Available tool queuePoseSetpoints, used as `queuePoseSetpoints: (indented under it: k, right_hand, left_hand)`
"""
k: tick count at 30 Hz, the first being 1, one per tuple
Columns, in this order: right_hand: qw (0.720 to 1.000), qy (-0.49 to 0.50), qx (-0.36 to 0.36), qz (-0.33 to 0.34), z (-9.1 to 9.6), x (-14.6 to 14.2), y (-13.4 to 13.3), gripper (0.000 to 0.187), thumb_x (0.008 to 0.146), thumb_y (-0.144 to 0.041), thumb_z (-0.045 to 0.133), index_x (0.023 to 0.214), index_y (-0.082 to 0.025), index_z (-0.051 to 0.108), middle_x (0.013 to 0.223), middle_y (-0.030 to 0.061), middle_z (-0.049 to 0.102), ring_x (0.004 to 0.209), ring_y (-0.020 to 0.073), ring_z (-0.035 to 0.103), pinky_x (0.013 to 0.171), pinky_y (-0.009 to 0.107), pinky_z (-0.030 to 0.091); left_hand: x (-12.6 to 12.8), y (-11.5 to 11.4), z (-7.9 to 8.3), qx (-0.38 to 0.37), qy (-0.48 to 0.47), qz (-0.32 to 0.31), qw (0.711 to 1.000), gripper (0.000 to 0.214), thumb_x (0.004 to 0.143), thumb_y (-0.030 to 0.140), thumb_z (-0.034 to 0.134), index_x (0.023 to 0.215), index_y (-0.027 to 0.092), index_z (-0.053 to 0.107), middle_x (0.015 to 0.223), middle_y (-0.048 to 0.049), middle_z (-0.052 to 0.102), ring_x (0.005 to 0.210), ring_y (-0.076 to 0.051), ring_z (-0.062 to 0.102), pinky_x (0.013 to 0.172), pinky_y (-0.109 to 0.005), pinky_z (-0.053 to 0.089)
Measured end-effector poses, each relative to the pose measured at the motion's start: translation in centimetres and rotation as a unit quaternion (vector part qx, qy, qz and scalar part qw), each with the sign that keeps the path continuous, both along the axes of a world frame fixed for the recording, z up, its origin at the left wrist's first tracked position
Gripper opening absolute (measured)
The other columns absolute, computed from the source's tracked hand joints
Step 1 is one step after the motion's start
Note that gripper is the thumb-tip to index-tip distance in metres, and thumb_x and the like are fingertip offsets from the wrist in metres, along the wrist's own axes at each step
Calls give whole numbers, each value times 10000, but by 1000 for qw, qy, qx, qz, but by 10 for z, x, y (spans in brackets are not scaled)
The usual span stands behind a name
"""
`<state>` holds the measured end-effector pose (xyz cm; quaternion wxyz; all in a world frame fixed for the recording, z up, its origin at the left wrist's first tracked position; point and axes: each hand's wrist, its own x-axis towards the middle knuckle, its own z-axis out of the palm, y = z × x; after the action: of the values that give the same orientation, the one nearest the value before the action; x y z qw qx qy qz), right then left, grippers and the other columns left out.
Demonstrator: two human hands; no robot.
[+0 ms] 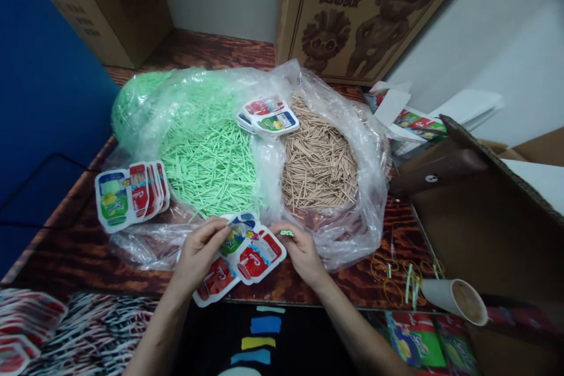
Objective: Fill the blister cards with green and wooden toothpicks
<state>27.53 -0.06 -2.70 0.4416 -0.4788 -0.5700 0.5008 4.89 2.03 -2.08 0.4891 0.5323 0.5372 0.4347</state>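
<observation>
My left hand (200, 255) is closed on a few flat white-edged packs (258, 255), printed with a red cola cup and a green lemon drink, fanned out one over another. My right hand (304, 252) is curled around a small bundle of thin green sticks (286, 233), whose ends show by the thumb; its fingertips are close to the packs' right edge. Beyond the hands lie a heap of loose green sticks (211, 164) and a heap of brown sticks (319, 158), both in clear plastic bags (271, 179).
Similar packs (132, 194) lie at the left and a few more (268, 116) on the bags. A paper cup (456, 299) lies on its side near yellow rubber bands (392, 273). An open carton (480, 223) stands right, a printed box (352, 17) behind. Many packs (30, 329) fill the lower left.
</observation>
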Motion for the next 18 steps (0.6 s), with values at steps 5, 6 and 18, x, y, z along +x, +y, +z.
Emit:
queuePoseSetpoints:
  k: [5, 6, 18]
  right_hand:
    - [996, 63, -14, -57, 27, 13, 21, 129, 885, -275, 568, 893, -207, 677, 932, 42, 715, 930, 190, 648, 894, 342, 471]
    - [990, 115, -29, -75, 35, 15, 28, 116, 884, -278, 573, 888, -209, 667, 930, 38, 718, 931, 185, 652, 911, 348, 466]
    - [901, 360, -239, 27, 72, 3, 49, 138, 829, -319, 644, 833, -203, 570, 999, 46, 721, 957, 189, 669, 888, 369, 504]
  left_hand:
    - [19, 1, 12, 31, 24, -76, 996, 160, 836, 296, 589, 808, 188, 703, 868, -38, 654, 851, -179, 595, 764, -261, 454]
    - [24, 1, 13, 29, 16, -86, 996, 168, 840, 299, 584, 813, 186, 705, 863, -39, 653, 847, -181, 594, 760, -263, 452]
    - [69, -1, -1, -91, -156, -41, 983, 201, 780, 351, 662, 793, 157, 712, 819, -29, 633, 780, -162, 559, 710, -246, 451]
